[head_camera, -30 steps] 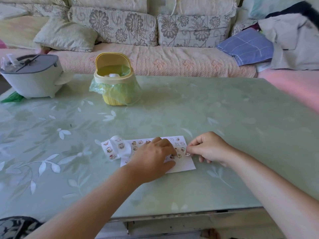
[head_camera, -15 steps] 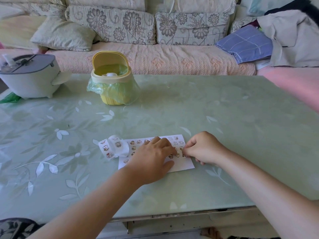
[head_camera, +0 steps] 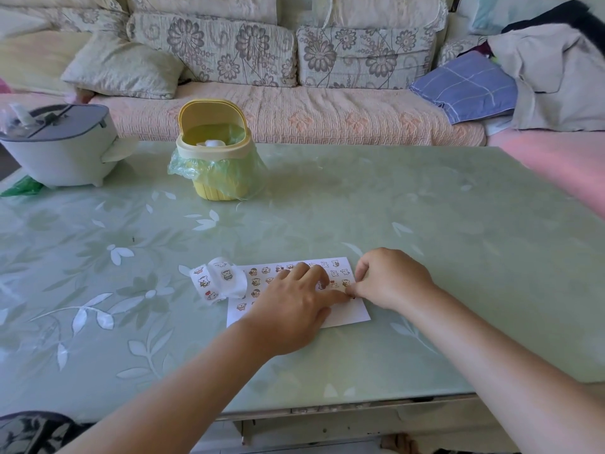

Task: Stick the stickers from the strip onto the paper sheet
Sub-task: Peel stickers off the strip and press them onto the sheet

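From the head view, the white paper sheet [head_camera: 347, 314] lies flat on the pale green leaf-patterned glass worktop [head_camera: 425, 231], close to its near edge, with rows of little cartoon stickers already covering its upper part. The curled white sticker strip [head_camera: 217, 283] sits at the sheet's nine o'clock, touching its left edge. The left hand [head_camera: 291, 309] lies flat with straight fingers pressing the sheet. The right hand [head_camera: 389, 280], at three o'clock, has a narrow, pinching grip at what looks like a small sticker [head_camera: 351, 295], though it is too tiny to be sure. To place it well, I would keep the left palm firm so the sheet cannot slide, lay one edge first, then smooth it flat beside its neighbours. Bare paper remains toward five o'clock. The yellow lidded bin with a green liner [head_camera: 216, 158] and the grey-topped white appliance [head_camera: 62, 152] stand well apart at eleven and ten o'clock, leaving open room to the right.
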{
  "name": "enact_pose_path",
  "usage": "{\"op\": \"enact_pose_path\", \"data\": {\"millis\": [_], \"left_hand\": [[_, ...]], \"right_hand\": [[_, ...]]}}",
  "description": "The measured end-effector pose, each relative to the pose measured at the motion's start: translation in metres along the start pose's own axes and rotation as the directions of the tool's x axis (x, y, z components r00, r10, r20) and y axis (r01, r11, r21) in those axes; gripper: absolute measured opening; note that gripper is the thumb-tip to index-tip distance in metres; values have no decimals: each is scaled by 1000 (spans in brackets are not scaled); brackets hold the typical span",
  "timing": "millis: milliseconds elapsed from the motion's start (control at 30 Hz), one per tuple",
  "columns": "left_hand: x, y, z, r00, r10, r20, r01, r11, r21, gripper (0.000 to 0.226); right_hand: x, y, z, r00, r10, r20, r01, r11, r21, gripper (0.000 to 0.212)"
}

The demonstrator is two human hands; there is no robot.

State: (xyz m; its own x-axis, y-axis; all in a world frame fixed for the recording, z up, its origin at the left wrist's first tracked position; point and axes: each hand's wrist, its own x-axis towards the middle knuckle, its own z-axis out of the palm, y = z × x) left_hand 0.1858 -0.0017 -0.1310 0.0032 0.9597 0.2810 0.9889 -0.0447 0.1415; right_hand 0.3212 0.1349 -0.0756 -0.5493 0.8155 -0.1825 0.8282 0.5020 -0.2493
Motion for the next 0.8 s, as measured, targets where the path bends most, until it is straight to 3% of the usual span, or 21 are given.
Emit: {"op": "enact_pose_path", "data": {"millis": [100,267,333,467,633,733,800], "left_hand": [[0,3,0,1000,-7,8,8,1000,-27,43],[1,14,5,999,22,28,-19,995,-98,55],[1,15,8,1000,15,21,-13,996,-89,57],[-1,15,12,1000,10,26,-9,998,-57,59],[-2,15,10,998,-19,53,22,998,-59,60],[-2,15,7,996,-32,83,38,996,-77,65],[-2,15,7,997,-22,69,28,995,-92,56]], "right_hand": [[0,10,2,1000,15,-7,-15,998,56,31],[-8,21,14,994,-98,-47,104,982,155,20],[-15,25,16,979,-194,-66,200,974,106,9],[-33,30,17,920,-391,-20,389,920,-52,35],[-49,33,20,880,-475,3,463,856,-231,42],[-52,37,21,881,-474,-10,456,852,-257,38],[-52,40,22,883,-467,-45,441,859,-261,38]]}}
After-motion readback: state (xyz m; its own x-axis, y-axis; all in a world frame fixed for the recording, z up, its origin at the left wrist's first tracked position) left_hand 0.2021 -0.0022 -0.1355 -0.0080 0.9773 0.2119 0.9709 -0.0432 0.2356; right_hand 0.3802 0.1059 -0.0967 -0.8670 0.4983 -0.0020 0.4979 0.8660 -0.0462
